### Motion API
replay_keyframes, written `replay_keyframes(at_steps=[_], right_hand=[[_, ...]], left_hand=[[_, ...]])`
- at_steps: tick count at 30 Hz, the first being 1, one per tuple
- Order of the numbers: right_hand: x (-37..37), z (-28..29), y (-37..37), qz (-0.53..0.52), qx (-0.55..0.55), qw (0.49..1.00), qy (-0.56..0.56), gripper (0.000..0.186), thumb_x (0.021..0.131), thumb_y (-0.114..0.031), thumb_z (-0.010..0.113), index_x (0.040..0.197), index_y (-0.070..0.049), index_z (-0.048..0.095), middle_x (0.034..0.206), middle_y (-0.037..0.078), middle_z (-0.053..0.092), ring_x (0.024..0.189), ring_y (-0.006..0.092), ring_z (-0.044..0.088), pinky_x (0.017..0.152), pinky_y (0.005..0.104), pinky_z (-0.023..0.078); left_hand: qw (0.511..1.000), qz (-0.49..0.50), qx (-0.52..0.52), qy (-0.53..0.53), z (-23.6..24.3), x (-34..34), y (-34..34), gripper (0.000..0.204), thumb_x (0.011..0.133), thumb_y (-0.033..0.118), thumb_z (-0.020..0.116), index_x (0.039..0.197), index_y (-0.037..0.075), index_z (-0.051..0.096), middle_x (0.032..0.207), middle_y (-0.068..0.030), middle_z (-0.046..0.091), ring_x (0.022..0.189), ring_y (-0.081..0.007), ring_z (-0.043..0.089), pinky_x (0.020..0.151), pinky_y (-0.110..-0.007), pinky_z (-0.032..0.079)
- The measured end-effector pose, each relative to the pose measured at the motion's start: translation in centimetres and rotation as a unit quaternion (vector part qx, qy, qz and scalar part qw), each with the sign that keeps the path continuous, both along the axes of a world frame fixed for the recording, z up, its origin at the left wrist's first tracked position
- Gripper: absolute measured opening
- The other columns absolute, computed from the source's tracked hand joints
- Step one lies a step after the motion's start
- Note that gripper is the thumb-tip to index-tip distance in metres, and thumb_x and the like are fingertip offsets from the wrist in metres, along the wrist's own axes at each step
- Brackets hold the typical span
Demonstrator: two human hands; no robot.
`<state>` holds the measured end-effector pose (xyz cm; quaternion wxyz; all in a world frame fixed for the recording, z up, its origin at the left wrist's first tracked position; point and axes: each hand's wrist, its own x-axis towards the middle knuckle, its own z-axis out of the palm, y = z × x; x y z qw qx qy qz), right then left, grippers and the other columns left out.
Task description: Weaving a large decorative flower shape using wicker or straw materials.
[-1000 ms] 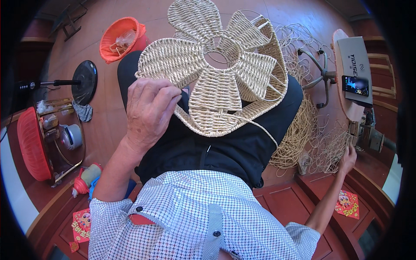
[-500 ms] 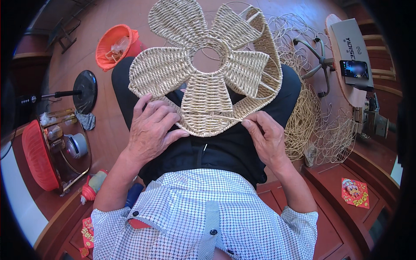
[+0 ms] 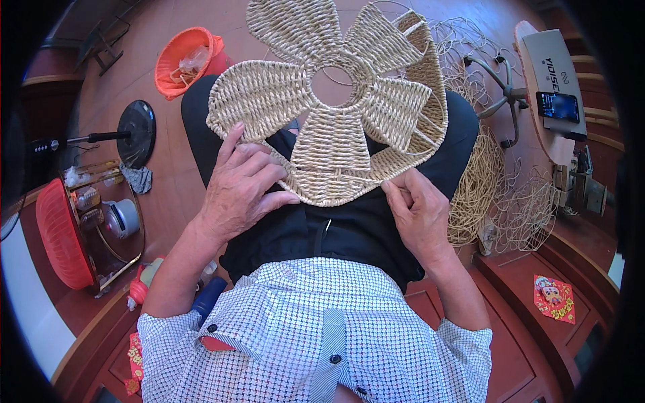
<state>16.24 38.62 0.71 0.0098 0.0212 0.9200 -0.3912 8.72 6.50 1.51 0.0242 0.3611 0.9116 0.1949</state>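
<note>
Across my lap lies a woven straw piece [image 3: 331,144] shaped like a flower, with broad petals around a round central hole. A curved woven rim [image 3: 427,67] joins the petals at the right and near side, with gaps between. My left hand [image 3: 245,178] grips the near-left edge, fingers curled over the weave and thumb along the rim. At the near-right edge my right hand [image 3: 418,208] is closed in a pinch, thumb against index finger, on a thin straw cord [image 3: 373,180] that runs along the rim. The fingertips mostly hide the cord's end.
A big heap of loose straw cord [image 3: 476,195] lies on the floor at the right, beside a chair's wheeled base [image 3: 507,94]. A phone [image 3: 559,106] rests on a box at the far right. An orange-lined bin [image 3: 176,67] and a rack with a red basin [image 3: 59,235] stand left.
The woven piece has shifted slightly right in the picture and turned a little. My right hand has moved slightly right with it; both hands keep their hold.
</note>
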Motion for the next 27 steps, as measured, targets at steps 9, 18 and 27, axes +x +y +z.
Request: replay_keyframes(at_steps=[9, 18, 27], right_hand=[[-0.9, 1.0, 0.2, 0.021, 0.025, 0.999, 0.018, 0.019, 0.096, -0.006, 0.082, 0.091, -0.003, 0.063, 0.081, 0.013, 0.067, 0.071, 0.034, 0.069, 0.064, 0.0448, 0.054], [-1.8, 1.5, 0.6, 0.057, 0.032, 0.998, -0.017, 0.018, 0.096, -0.008, 0.08, 0.091, -0.003, 0.063, 0.084, 0.015, 0.068, 0.077, 0.0381, 0.072, 0.069, 0.0466, 0.056], [-2.3, 1.6, -0.1, 0.018, 0.031, 0.996, 0.077, 0.015, 0.095, -0.004, 0.08, 0.108, -0.006, 0.072, 0.094, 0.013, 0.071, 0.084, 0.0358, 0.075, 0.075, 0.045, 0.06]], left_hand=[[0.984, -0.055, 0.16, 0.058, -0.2, 2.3, 6.4, 0.037, 0.084, 0.012, 0.086, 0.12, 0.01, 0.081, 0.106, -0.0031, 0.071, 0.101, -0.0248, 0.067, 0.094, -0.043, 0.052], [0.993, -0.09, 0.042, 0.06, -1.3, 3.1, 7.8, 0.046, 0.095, 0.016, 0.07, 0.141, 0.012, 0.075, 0.122, -0.007, 0.066, 0.109, -0.0237, 0.063, 0.095, -0.039, 0.05], [0.98, -0.096, -0.036, 0.171, -1.2, 4.3, 8.6, 0.044, 0.094, 0.017, 0.068, 0.136, 0.004, 0.075, 0.119, -0.0099, 0.065, 0.11, -0.0248, 0.064, 0.097, -0.041, 0.051]])
